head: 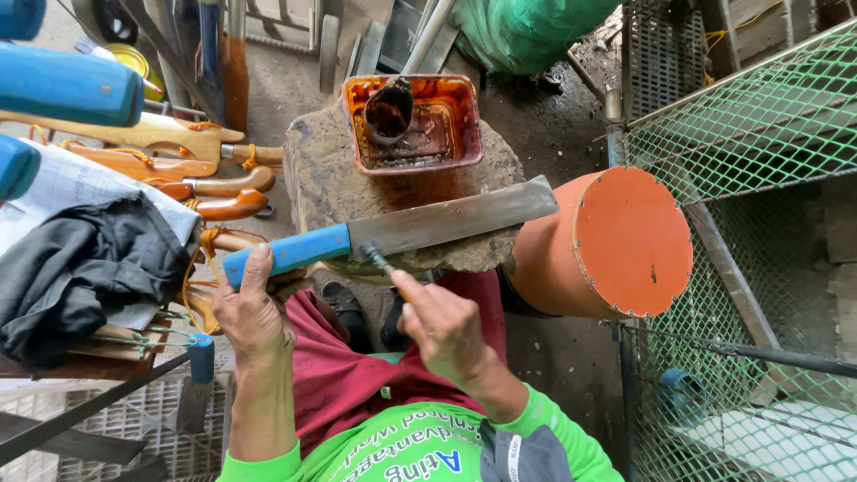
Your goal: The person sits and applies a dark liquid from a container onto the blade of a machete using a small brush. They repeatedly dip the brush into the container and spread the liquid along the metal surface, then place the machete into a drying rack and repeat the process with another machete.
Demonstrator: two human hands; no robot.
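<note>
Blue-handled flat steel knife (428, 228) on rough stone (321, 170); left hand (250, 312) clamps handle; right hand (446, 326) pinches small brush (377, 260).

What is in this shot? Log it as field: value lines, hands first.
left hand: grips the blue handle of the knife
right hand: holds a small brush, tip at the blade's base
knife position: flat across a stone block
on block: orange tub with dark liquid, tool standing in it
at left: wooden-handled knives
at right: orange cylinder, green mesh
</note>
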